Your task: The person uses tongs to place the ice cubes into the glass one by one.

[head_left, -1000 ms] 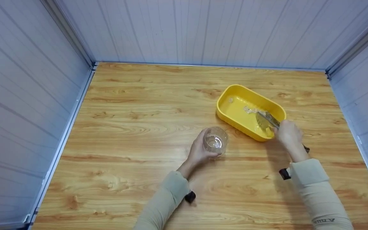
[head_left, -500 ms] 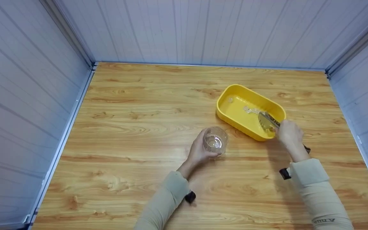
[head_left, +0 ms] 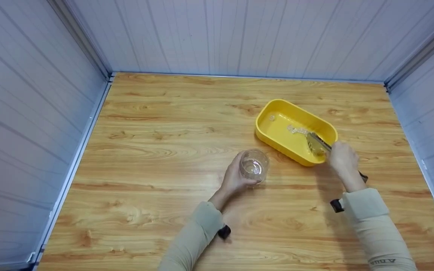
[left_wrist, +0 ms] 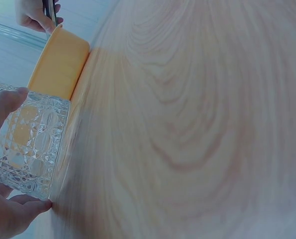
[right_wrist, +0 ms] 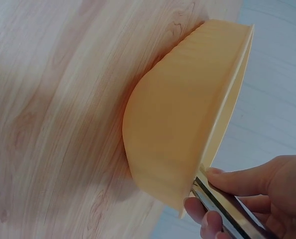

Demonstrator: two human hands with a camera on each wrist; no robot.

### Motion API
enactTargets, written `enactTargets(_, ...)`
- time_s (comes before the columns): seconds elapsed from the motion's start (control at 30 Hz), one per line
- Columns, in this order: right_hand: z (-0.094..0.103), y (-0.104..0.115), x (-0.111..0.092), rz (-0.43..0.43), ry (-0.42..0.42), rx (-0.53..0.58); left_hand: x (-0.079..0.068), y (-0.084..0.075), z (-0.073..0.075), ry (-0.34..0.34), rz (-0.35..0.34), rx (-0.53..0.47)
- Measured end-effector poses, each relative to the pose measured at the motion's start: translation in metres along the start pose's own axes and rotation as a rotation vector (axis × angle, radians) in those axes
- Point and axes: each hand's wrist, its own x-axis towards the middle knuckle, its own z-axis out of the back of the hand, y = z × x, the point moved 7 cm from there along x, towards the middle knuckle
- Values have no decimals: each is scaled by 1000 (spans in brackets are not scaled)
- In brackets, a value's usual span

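The left hand [head_left: 235, 177] is gripping a clear glass [head_left: 254, 165] upright on the tabletop [head_left: 156, 162], a narrow strip separating it from the yellow tub [head_left: 281, 148]. The right hand [head_left: 343, 158] is gripping tongs [head_left: 320, 142] reaching over the tub's rim near clear pieces [head_left: 296, 130]; tabletop is stretching beyond to the wall [head_left: 217, 37].

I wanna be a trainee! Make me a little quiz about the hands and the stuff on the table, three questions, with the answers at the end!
1. Which hand grips the clear glass?
2. True or false: the metal tongs reach into the tub.
3. Pick one. What colour is the tub?
A) blue
B) yellow
C) red

Key:
1. The left hand.
2. True.
3. B.
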Motion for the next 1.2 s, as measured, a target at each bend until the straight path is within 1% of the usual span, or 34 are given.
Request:
enactTargets(0.3,1,-1,0,25,-34,13,0,-1,1,0,-8,38)
enactTargets(0.5,3,-2,-3,48,-55,18,-1,-1,1,-4,-3,33)
enactTargets(0.9,7,-2,-7,52,-58,58,-1,0,0,-6,3,21)
enactTargets(1.07,11,-1,-10,63,-90,71,-1,1,0,-3,16,16)
enactTargets(1.2,13,0,-12,73,-116,83,0,0,0,-6,11,14)
